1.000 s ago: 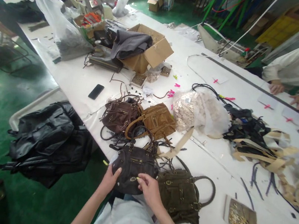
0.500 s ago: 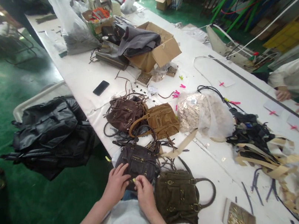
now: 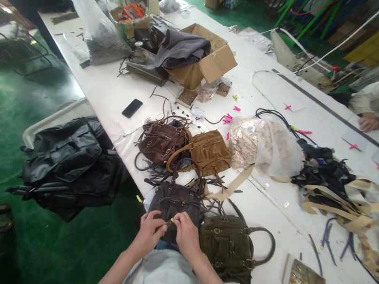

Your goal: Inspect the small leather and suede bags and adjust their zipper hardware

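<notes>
Dark brown handbag (image 3: 177, 199), brass zippers

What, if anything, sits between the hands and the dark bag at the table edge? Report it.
Nothing visible does. The left hand and right hand already rest on the dark bag, fingertips meeting at a small yellow-green tag. The olive bag lies beside it, right of the hands.

The dark brown handbag (image 3: 178, 200) lies flat at the table's near edge, its handle arching upward, gold zipper showing.
</notes>
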Demonstrator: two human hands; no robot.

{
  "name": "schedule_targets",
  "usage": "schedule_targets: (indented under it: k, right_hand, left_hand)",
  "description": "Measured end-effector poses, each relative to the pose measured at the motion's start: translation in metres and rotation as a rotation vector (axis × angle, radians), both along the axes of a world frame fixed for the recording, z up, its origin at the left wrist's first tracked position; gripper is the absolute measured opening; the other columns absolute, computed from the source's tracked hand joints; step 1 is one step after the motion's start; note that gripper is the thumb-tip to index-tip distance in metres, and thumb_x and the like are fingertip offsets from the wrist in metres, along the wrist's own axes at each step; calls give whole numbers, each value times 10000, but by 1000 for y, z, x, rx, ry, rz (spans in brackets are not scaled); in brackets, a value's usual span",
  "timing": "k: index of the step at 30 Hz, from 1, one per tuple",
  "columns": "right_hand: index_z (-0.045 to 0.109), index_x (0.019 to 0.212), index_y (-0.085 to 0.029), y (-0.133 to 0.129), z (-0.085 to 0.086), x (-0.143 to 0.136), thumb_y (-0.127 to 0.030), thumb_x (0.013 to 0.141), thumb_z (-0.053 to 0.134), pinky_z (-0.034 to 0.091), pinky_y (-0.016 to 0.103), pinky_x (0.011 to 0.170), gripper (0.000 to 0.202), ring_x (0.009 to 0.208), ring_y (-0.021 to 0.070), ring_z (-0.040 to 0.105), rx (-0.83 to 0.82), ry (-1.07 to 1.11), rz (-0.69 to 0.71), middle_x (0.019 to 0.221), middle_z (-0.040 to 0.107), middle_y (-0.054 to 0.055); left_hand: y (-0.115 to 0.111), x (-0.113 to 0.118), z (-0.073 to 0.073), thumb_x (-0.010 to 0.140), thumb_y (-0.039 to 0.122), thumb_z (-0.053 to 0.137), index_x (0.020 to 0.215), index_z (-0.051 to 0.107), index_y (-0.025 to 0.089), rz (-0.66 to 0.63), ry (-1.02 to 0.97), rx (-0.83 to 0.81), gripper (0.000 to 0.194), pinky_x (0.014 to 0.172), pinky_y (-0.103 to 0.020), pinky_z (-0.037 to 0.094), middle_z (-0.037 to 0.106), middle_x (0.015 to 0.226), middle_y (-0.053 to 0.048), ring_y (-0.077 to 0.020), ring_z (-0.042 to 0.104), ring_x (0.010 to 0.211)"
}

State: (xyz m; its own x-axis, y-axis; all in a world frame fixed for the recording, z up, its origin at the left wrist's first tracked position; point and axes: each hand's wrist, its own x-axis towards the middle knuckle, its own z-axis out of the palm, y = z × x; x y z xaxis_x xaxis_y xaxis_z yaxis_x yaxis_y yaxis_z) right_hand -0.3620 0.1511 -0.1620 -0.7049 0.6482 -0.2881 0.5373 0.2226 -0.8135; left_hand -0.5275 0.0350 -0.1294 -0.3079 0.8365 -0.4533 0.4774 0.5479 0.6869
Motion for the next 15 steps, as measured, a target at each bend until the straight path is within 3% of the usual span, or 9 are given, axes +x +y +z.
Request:
schedule_targets:
  k: [5,8,12,15]
  right_hand:
    - [601,1039,-234,20,2,0,-245,1122,358,432,318,859,256,972,202,649,128,-60,142,1037,653,49]
    - [619,1041,-228,23,3,-1,-231,1107,345,433,329,875,282,991,214,638,107,-59,149,1050,654,67]
    - [654,954,-229,18,1,-1,-308,1041,477,457,340,920,212,1009,222,633,-272,-26,-46,1016,679,65]
    - [650,849,-212,13,-6,2,-379,942,562,495,318,728,210,747,193,628,-545,-44,-113,775,676,33]
  left_hand:
    - [12,0,1,972,240,562,669,671,238,-22,22,45,322,1141,-558,342,734,889,-48,-317,590,1272]
    - [19,-2,4,951,205,563,673,646,229,-41,44,74,291,1111,-551,361,697,841,-45,-304,602,1186]
    - [21,-3,10,922,165,562,669,643,231,-89,59,94,274,1098,-556,379,677,803,-59,-306,603,1122]
    - [17,-3,13,892,135,577,681,670,236,-119,71,102,252,1113,-553,380,673,784,-61,-310,600,1124]
